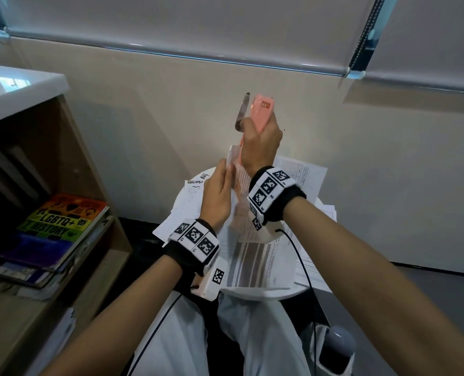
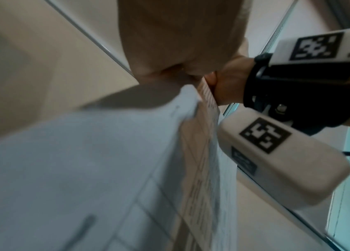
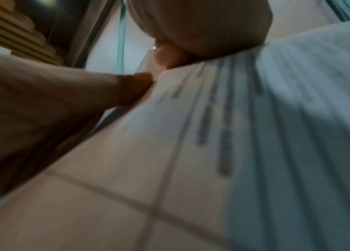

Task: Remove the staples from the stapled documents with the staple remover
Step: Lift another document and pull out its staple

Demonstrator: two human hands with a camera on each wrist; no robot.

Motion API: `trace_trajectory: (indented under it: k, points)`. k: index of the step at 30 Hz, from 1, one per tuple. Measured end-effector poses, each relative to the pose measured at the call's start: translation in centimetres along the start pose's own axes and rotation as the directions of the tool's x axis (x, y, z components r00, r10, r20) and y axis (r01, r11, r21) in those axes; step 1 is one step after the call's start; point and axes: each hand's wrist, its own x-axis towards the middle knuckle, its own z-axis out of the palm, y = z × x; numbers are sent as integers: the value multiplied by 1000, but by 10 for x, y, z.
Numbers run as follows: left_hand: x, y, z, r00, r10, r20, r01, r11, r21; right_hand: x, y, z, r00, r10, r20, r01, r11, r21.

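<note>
My right hand [image 1: 261, 142] grips a pink staple remover [image 1: 262, 109] upright, its metal lever [image 1: 242, 112] standing out to the left. Its lower end meets the top corner of a stapled document [image 1: 249, 256], which I hold lifted above the round white table [image 1: 255, 294]. My left hand [image 1: 220, 185] pinches that same corner from the left. The staple itself is hidden. In the left wrist view the blurred sheets [image 2: 83, 169] hang below my left hand [image 2: 180, 42]. In the right wrist view the printed page [image 3: 191, 152] fills the frame under my right hand [image 3: 202, 25].
Loose papers [image 1: 305, 176] lie spread over the table and overhang its edges. To the left is a wooden shelf [image 1: 95, 164] holding a stack of books [image 1: 60, 229], with a white top [image 1: 16, 88]. A beige wall stands close behind the table.
</note>
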Motion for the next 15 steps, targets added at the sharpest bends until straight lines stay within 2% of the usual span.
trace_trajectory:
  k: [2, 4, 7, 9, 11, 14, 15]
  points:
    - [-3, 2, -1, 999, -21, 40, 21, 1000, -3, 1, 1, 0, 1000, -14, -15, 15, 1000, 23]
    - [-11, 3, -2, 991, -71, 111, 81, 992, -93, 3, 2, -1, 1000, -20, -11, 20, 999, 30]
    - [-27, -12, -6, 980, -111, 165, 133, 982, -133, 8, -2, -8, 1000, 10, -2, -10, 997, 73]
    - [-33, -23, -10, 981, -146, 130, 163, 977, -137, 12, -7, -14, 999, 36, 3, -36, 973, 227]
    - [-33, -31, -14, 978, -197, 67, 205, 968, -145, 22, -9, -24, 998, 52, -32, -40, 954, 296]
    - [-27, -38, -23, 966, -257, -2, 253, 953, -169, 35, 5, -58, 986, 152, -64, -133, 963, 234]
    - [-23, -41, -26, 961, -278, -3, 271, 940, -207, 34, 11, -73, 980, 198, -26, -191, 966, 175]
